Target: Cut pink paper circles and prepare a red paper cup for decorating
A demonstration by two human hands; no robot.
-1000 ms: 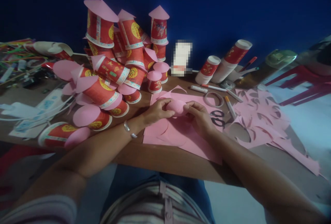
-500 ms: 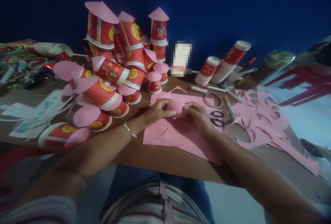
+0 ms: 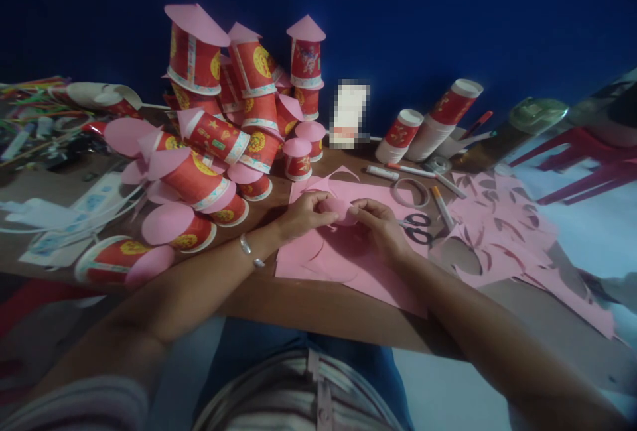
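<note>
A small curved piece of pink paper (image 3: 338, 209) is held between both hands over the middle of the table. My left hand (image 3: 303, 213), with a silver bracelet on its wrist, pinches its left edge between thumb and fingers. On the other side my right hand (image 3: 377, 220) grips the right edge the same way. Beneath them lie pink paper sheets (image 3: 383, 278), with a cut round piece visible on top. Black-handled scissors (image 3: 418, 229) rest just right of my right hand, their blades mostly hidden.
Red paper cups with pink cone tops (image 3: 199, 176) are heaped at the left. A tape roll (image 3: 411, 193), markers (image 3: 442, 209) and pink paper scraps (image 3: 502, 219) lie to the right. Stacked cups (image 3: 442, 119) stand behind, near a power strip's opposite side. A power strip (image 3: 74, 219) lies far left.
The pink paper has tilted and changed shape slightly between my fingers. My right hand has shifted slightly left, and more of the scissors shows. Both hands keep their hold.
</note>
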